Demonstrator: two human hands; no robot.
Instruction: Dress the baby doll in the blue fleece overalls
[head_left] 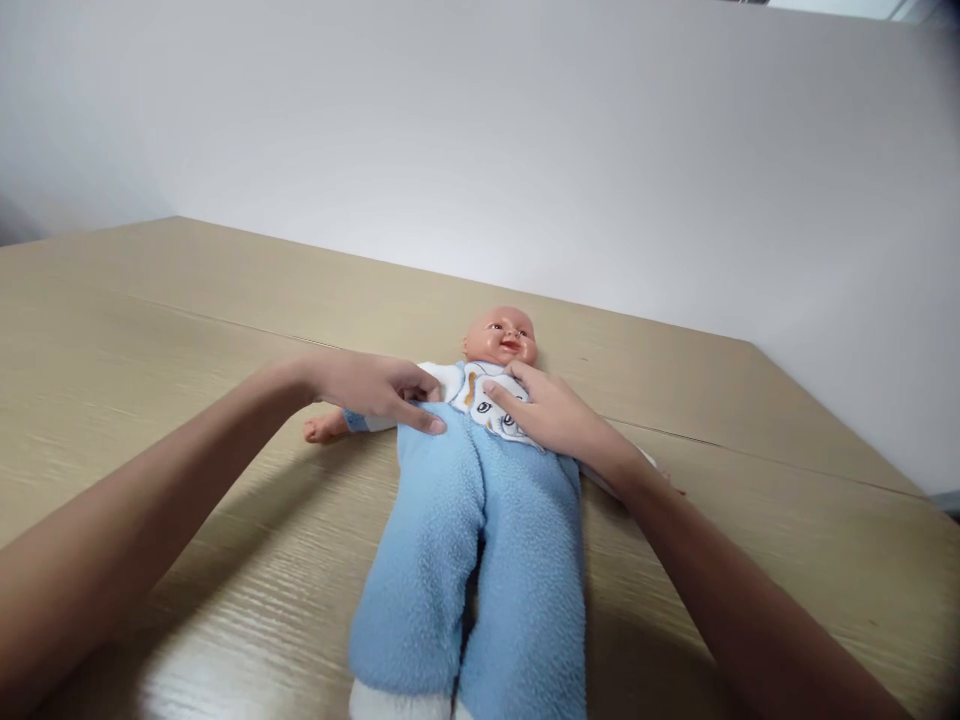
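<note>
A baby doll [504, 335] lies on its back on the table, its head away from me and its arms spread. It wears a fleecy outfit [442, 540] with blue legs and a white top bearing an animal face print. My left hand [379, 387] is closed at the doll's side, below the armpit, with curled fingers and the thumb on the blue cloth. Across the chest rests my right hand [559, 415], its thumb apart from the fingers, touching the print and the collar. The right forearm partly covers one of the doll's arms.
The wood-grain table [187, 330] has seams running across its top. Behind its far edge stands a plain pale wall [450, 130]. The doll's feet end runs out of view at the bottom.
</note>
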